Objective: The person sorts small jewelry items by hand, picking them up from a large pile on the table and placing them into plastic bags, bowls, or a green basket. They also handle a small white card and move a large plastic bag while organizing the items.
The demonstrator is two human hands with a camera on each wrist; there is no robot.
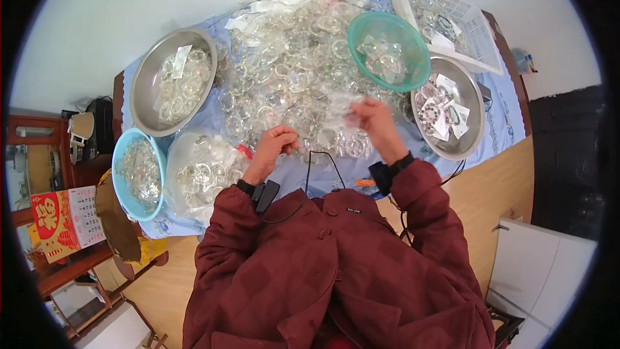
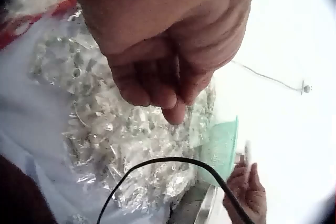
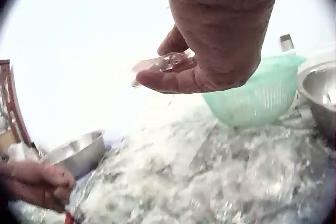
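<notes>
1. The pile of bagged bracelets is spreading centrally, probably for easy reach.
2. The steel basin and green colander are flanking it, their walls seemingly keeping lots apart.
3. The left hand is curling its fingers; whether it's gripping anything, I can't tell.
4. The right hand is pinching a clear packet above the pile, likely steadying it.

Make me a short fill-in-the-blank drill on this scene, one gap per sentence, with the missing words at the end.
The small clear plastic packet is pinched in the person's ____ hand. The rectangular perforated plastic basket is coloured ____. The round grey metal bowls number ____. The round pale-blue plastic basin stands toward the person's ____ side.

Missing words: right; white; two; left.
</notes>
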